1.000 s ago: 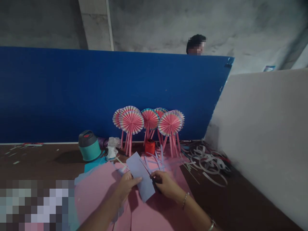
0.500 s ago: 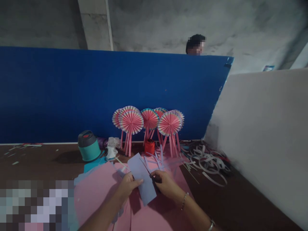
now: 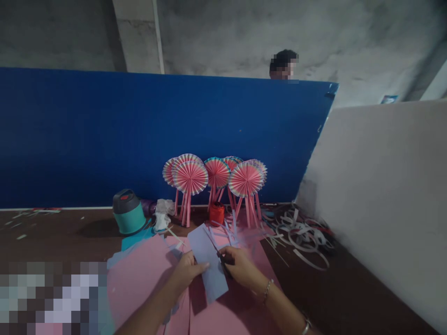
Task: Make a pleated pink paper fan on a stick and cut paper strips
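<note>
A pale lavender paper (image 3: 206,263) is pinched at its left edge by my left hand (image 3: 186,272), the thumb lying on top of it. My right hand (image 3: 240,267) is closed round dark scissors (image 3: 224,263), whose blades point up and left along the paper's right edge. Below both hands lie large pink sheets (image 3: 223,316). Thin lavender strips (image 3: 232,228) are scattered just beyond the paper. Behind them stands a small red object (image 3: 217,214).
Pleated pink paper fans (image 3: 190,177) lean on a blue partition (image 3: 139,130). A teal container (image 3: 130,216) stands left of them. Curled paper strips (image 3: 307,237) are heaped at the right, near a pale wall (image 3: 391,186). A person's head (image 3: 282,64) shows above the partition.
The lavender paper has shifted slightly right and turned a little more upright. Both hands keep their hold, and the scissors have hardly moved.
</note>
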Demonstrator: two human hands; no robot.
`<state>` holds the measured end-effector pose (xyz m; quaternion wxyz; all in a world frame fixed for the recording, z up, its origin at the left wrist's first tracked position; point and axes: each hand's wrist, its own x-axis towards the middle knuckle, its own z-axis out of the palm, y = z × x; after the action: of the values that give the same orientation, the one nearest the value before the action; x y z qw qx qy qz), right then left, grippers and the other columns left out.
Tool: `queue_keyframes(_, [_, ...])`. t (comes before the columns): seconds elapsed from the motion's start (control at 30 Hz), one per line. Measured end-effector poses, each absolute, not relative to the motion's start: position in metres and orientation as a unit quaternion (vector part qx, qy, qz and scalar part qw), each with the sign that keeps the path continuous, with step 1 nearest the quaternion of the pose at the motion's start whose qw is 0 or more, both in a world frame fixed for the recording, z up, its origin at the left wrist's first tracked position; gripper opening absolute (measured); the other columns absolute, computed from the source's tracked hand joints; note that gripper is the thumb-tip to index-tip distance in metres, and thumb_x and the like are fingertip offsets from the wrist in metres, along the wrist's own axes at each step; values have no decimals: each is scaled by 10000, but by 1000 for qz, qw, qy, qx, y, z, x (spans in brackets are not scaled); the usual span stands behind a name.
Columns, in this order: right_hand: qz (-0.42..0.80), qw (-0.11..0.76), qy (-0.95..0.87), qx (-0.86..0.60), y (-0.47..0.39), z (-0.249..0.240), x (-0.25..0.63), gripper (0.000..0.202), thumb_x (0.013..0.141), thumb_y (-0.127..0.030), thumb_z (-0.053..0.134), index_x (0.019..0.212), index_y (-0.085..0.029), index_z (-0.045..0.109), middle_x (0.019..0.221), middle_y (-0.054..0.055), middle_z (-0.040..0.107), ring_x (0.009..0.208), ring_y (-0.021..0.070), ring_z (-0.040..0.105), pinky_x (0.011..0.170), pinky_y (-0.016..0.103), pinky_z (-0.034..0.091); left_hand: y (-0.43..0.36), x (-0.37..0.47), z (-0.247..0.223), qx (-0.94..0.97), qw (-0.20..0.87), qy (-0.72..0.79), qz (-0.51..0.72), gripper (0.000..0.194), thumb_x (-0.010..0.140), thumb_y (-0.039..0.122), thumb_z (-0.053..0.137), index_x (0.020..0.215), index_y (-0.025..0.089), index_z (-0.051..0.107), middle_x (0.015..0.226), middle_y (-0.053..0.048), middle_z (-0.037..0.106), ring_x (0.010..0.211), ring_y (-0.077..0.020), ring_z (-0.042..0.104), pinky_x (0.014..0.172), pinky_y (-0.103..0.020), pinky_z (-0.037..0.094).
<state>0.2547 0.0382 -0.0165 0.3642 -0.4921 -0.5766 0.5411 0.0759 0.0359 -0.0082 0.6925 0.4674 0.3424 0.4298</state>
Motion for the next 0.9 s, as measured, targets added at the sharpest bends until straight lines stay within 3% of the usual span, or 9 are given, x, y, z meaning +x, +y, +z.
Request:
queue_keyframes(0.23, [546,368,-569,-492,39,-16,253,229,609,-165,572,835,-182,605,509,-81,480,436,85,400,456,212,299,38,77,-12,477,704,322,416,469,486,445,864,811,142,717,811,-87,731,825,-276,665,804,-368,483])
queue_keyframes(0.4, [558,377,-562,-481,40,-20,254,245,608,-183,582,852,-181,611,562,-59,536,472,95,451,475,215,328,39,78,-16,472,713,321,408,506,447,443,880,818,142,712,814,-90,727,832,-281,664,791,-365,487])
queue_keyframes(0.73, [546,375,-561,-497,44,-15,255,193,618,-200,592,811,-188,594,525,-66,515,457,98,430,478,223,316,36,77,-9,464,711,330,413,439,536,403,850,858,140,710,895,-107,735,881,-274,659,805,-356,476])
queue_keyframes(0.9, [553,380,-557,-490,46,-22,253,200,614,-193,585,814,-200,595,516,-78,494,455,96,425,484,223,324,40,79,-15,478,721,314,391,524,452,442,875,849,138,721,859,-108,737,849,-285,665,782,-361,481])
